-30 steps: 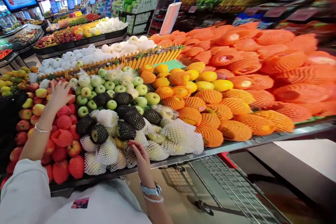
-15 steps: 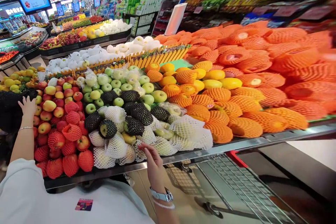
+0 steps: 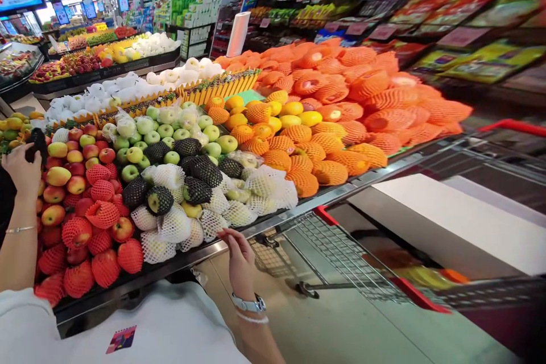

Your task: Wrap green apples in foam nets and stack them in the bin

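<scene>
My left hand (image 3: pixel 22 170) is at the far left beside the apples (image 3: pixel 54 193), its fingers curled round a black object (image 3: pixel 37 141); most of that object is hidden by the hand and cut off by the shadow. In front of the display's metal edge (image 3: pixel 213 250) is my right hand (image 3: pixel 239 259), its fingers drawn together with nothing visible in them. Its fingertips come close to pears in white foam nets (image 3: pixel 212 224); whether they touch I cannot tell. Red foam nets (image 3: pixel 102 213) cover some apples, and black foam nets (image 3: pixel 200 173) wrap several fruits in the middle.
Green apples (image 3: pixel 151 137), mangoes in orange nets (image 3: pixel 328 172) and larger red-orange netted fruits (image 3: pixel 384 116) fill the display to the right. A wire shopping cart (image 3: pixel 354 256) with red trim stands at the front right, near a white box (image 3: pixel 460 222). Packaged goods shelves (image 3: pixel 396 17) are behind.
The view has swung to the right, so the display appears shifted left. My left hand has gone from spread fingers to curled round the black object. My right hand stays near the edge.
</scene>
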The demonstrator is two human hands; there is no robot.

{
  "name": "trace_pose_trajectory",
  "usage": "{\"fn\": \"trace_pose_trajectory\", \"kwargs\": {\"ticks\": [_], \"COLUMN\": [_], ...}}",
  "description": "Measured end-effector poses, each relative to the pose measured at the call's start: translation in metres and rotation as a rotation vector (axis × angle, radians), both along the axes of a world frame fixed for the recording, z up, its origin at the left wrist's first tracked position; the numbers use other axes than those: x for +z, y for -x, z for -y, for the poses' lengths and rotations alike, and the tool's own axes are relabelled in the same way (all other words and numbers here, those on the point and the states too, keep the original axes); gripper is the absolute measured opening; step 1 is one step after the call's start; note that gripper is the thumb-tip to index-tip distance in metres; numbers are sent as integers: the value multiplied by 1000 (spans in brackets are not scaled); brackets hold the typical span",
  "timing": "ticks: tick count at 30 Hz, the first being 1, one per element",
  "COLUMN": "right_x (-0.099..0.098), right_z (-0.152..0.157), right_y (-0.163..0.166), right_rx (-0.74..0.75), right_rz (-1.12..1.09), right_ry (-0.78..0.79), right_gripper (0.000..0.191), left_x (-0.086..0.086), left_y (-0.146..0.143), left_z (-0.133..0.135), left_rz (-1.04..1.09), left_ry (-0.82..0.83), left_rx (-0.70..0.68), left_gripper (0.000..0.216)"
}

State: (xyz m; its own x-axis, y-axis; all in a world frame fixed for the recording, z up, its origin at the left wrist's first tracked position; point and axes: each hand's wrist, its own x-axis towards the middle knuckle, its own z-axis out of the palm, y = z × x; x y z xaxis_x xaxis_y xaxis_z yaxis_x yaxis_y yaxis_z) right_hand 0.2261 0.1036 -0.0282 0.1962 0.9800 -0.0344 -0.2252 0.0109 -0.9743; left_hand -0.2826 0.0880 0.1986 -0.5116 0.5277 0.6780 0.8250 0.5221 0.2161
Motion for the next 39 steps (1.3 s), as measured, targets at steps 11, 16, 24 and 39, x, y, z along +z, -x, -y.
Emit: {"fn": "trace_pose_trajectory", "kwargs": {"ticks": [11,16,24,39], "right_x": [88,109,96,78], "right_z": [0,-9,-17,-7], "right_y": [60,71,63,75], "right_rx": [383,417,446,738], "right_rz": [-12,81,113,-304], "right_ry": [-333,-431,-239,-15], "right_gripper": [24,40,20,52], "left_x": [-52,-80,-105,-126], "left_y": [-207,-249,-249,-255], "left_z": [-10,-13,-7,1], "left_rz": [769,935,1038,1550], "left_ry": [40,217,507,149], "left_rx": [-957,-1153,-1184,-1104], "left_gripper": [33,34,23,29]}}
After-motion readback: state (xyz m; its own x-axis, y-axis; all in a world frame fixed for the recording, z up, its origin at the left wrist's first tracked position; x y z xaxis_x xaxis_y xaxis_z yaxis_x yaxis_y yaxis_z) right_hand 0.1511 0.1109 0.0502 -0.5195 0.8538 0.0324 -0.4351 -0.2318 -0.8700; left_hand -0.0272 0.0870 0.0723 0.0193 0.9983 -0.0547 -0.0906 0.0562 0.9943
